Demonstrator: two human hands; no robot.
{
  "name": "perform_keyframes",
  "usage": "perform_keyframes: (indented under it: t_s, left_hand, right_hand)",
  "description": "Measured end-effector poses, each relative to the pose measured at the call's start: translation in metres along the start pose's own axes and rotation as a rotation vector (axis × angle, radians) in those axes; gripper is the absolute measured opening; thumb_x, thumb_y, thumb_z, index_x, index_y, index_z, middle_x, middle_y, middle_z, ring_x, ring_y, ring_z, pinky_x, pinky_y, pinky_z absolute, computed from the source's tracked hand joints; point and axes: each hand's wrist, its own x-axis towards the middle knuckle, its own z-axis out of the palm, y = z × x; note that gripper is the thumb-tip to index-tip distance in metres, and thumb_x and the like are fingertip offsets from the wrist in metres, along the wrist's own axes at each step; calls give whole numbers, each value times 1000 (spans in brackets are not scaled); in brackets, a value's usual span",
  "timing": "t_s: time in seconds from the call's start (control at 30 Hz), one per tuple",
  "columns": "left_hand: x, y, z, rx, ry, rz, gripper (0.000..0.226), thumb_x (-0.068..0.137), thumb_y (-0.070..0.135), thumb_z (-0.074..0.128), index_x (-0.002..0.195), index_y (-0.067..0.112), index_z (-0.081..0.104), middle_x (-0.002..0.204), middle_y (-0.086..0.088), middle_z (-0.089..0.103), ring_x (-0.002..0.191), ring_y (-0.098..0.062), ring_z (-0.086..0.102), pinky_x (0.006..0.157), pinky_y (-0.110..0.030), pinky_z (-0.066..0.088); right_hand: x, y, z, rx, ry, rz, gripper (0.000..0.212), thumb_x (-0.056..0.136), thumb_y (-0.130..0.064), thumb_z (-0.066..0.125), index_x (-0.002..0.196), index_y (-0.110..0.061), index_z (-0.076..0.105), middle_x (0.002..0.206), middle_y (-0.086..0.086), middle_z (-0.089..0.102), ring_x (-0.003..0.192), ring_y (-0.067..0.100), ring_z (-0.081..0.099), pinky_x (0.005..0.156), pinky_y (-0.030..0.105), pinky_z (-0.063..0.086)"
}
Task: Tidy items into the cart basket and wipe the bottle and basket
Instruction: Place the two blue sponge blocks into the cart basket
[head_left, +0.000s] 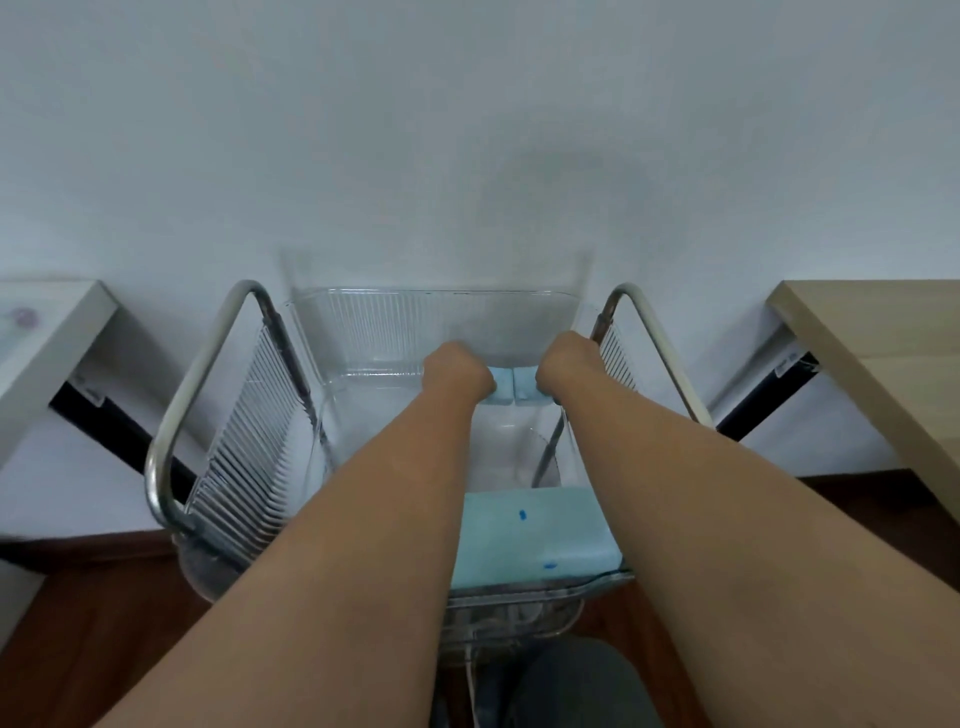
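A clear plastic basket (415, 317) sits inside a metal wire cart (244, 441) against the white wall. Both my arms reach down into the basket. My left hand (457, 371) and my right hand (563, 366) are side by side near the basket's far wall. Each looks curled on a light-blue pack (511, 387) that shows between them; my fingers are hidden behind the backs of my hands. A larger light-blue pack (535, 530) with small blue marks lies at the near end of the basket. No bottle is in view.
The cart's tubular handles rise at the left (171, 441) and the right (649, 332). A white table (47, 332) stands at the left and a wooden table (872, 353) at the right. Dark wooden floor lies below, with my grey-clad knee (571, 680) near the cart.
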Motion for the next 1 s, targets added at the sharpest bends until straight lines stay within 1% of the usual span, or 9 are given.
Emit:
perform_keyframes:
  t_s: [0.27, 0.33, 0.4, 0.47, 0.6, 0.7, 0.83, 0.9, 1.0]
  left_hand:
    - [6, 2, 5, -38, -36, -43, 22, 84, 16, 69, 70, 11, 52, 78, -5, 71, 81, -21, 74, 82, -30, 58]
    - [2, 1, 2, -70, -51, -45, 20, 85, 16, 68, 73, 11, 54, 69, -3, 67, 77, -21, 74, 80, -29, 58]
    - [-2, -2, -3, -75, -54, -22, 11, 86, 17, 68, 85, 9, 61, 80, -6, 69, 82, -23, 74, 79, -28, 58]
    - [-9, -5, -11, -95, -14, 1, 11, 86, 17, 66, 93, 9, 63, 90, -9, 67, 84, -26, 70, 73, -28, 55]
    - [-32, -8, -34, -187, 86, 44, 3, 85, 10, 58, 86, 8, 60, 105, -13, 66, 91, -30, 64, 65, -27, 43]
    - [-52, -9, -62, -214, 140, 124, 9, 87, 9, 55, 85, 16, 62, 95, -5, 61, 99, -27, 61, 66, -22, 42]
    - [-89, -19, -115, -309, 266, 231, 38, 89, 16, 57, 126, 15, 63, 120, -3, 66, 95, -15, 61, 74, -18, 46]
    - [-111, -32, -152, -341, 375, 300, 37, 87, 18, 59, 124, 19, 66, 111, 2, 69, 84, -10, 61, 62, -9, 41]
    - [-140, -68, -219, -380, 522, 348, 30, 84, 20, 63, 113, 22, 71, 90, 5, 71, 75, -7, 61, 67, -13, 44]
  right_hand:
    - [-1, -1, -6, -46, -56, -15, 13, 86, -8, 59, 99, -6, 61, 103, 13, 64, 105, 25, 63, 65, 25, 39]
    - [-4, 0, -10, -75, -62, -42, 9, 87, -11, 56, 95, -7, 59, 96, 12, 61, 104, 25, 64, 62, 26, 41]
    - [-9, -1, -18, -111, -47, -80, 15, 89, -13, 53, 99, -5, 61, 99, 10, 63, 104, 25, 64, 61, 26, 43]
    - [-16, -2, -32, -97, -24, -110, 11, 88, -10, 51, 80, -5, 57, 84, 9, 59, 100, 27, 64, 66, 28, 46]
    - [-34, -8, -68, 205, 41, -136, 25, 82, -5, 52, 60, -8, 40, 62, 8, 46, 73, 27, 58, 46, 25, 35]
    - [-56, -16, -91, 488, 33, -135, 23, 79, -8, 55, 60, -8, 42, 56, 8, 49, 48, 22, 53, 41, 20, 32]
    - [-90, -41, -107, 963, -112, -267, 22, 76, 3, 55, 66, -12, 43, 67, 10, 35, 58, 19, 33, 53, 32, 25]
    - [-112, -58, -114, 1133, -144, -376, 16, 76, 6, 50, 77, -10, 47, 73, 9, 32, 58, 17, 26, 56, 31, 17]
    - [-145, -98, -118, 1274, -235, -529, 16, 77, 10, 46, 80, -6, 49, 76, 11, 29, 62, 18, 22, 66, 36, 13]
